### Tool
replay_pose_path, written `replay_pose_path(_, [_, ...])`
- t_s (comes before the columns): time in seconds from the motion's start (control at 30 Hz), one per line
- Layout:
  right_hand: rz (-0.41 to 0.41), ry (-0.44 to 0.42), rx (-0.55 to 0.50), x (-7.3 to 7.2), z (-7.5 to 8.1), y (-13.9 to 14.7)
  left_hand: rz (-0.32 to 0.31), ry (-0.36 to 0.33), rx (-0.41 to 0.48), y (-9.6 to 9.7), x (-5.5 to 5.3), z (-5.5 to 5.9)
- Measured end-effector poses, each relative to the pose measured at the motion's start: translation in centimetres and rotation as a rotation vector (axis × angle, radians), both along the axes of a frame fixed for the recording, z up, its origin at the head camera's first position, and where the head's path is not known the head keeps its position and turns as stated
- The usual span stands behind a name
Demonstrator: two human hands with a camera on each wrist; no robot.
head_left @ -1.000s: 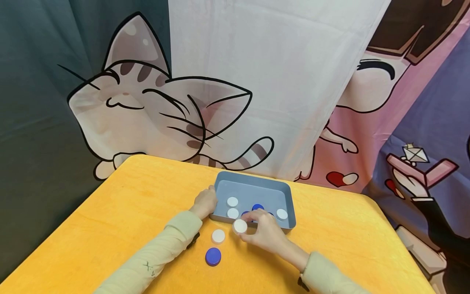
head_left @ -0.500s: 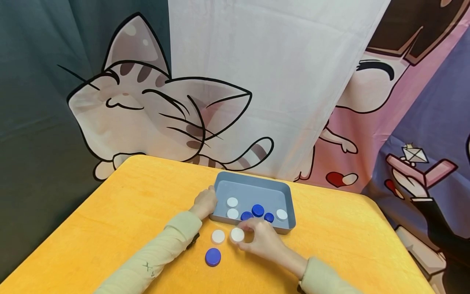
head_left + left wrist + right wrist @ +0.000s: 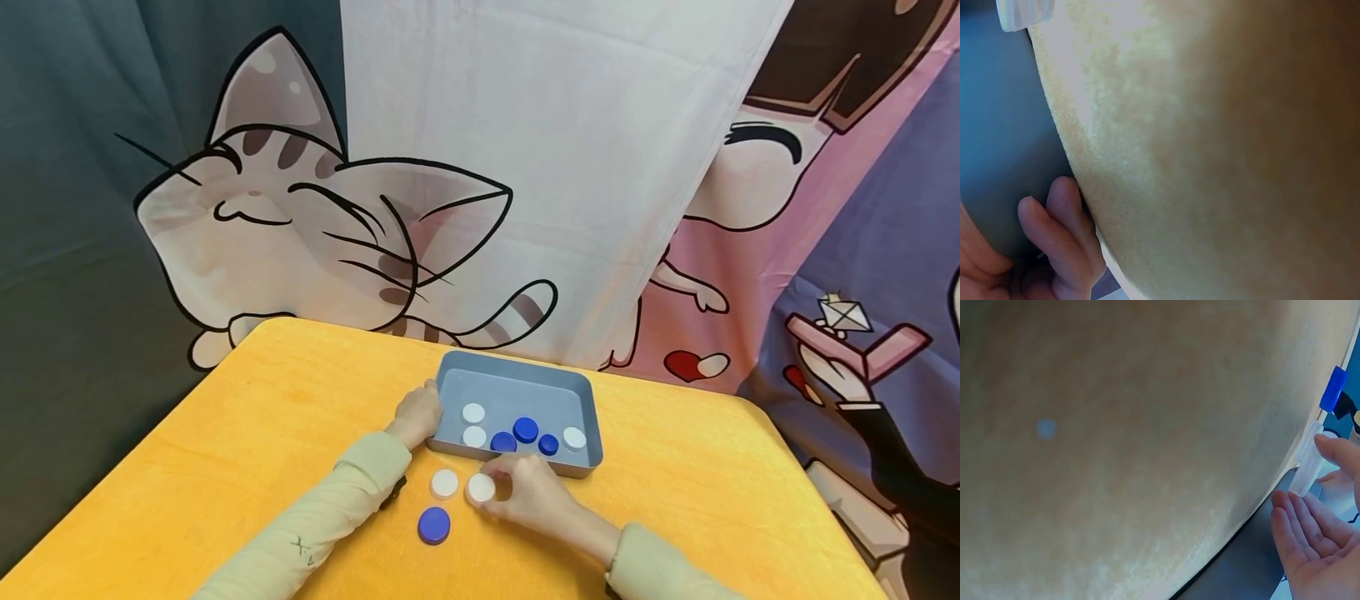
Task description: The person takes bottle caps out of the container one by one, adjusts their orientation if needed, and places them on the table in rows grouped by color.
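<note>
My right hand (image 3: 534,497) pinches a white bottle cap (image 3: 481,489) between thumb and fingertips, low over the table just in front of the tray. In the right wrist view this cap (image 3: 1307,464) looks translucent, held edge-on. A second white cap (image 3: 444,484) lies immediately to its left on the table, and a blue cap (image 3: 433,526) lies nearer to me. At the left end of the grey-blue tray (image 3: 517,364), my left hand (image 3: 417,414) grips the wall; the left wrist view shows bent fingers (image 3: 1063,234) against it. Inside the tray are several white and blue caps (image 3: 526,430).
A yellow cloth covers the table (image 3: 262,433). Behind its far edge hang curtains with a cartoon cat (image 3: 285,225) and other figures. The tray's front wall stands between the right hand and the caps inside.
My right hand has moved down and slightly left, away from the tray's front wall, carrying the white cap beside the other white one. The left hand has stayed on the tray.
</note>
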State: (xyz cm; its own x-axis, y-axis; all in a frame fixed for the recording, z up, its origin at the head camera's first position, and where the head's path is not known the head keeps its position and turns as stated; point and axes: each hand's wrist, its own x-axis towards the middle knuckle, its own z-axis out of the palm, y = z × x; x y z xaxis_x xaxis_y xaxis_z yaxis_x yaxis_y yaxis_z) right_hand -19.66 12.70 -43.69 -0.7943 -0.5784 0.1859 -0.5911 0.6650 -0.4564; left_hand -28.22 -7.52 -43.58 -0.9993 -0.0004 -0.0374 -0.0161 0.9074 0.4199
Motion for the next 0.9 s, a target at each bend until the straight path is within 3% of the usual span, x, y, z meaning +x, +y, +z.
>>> replay_pose_path(0.8, [0.000, -0.046, 0.076, -0.3, -0.1, -0.3, 0.004, -0.008, 0.009, -0.1, -0.1, -0.1])
replay_pose_path(0.83, [0.000, -0.044, 0.079, -0.3, -0.1, -0.3, -0.001, 0.008, 0.001, -0.3, -0.9, -1.4])
replay_pose_path(0.9, [-0.001, -0.042, 0.084, -0.2, 0.0, -0.3, 0.000, 0.006, 0.004, -0.3, -0.9, -1.3])
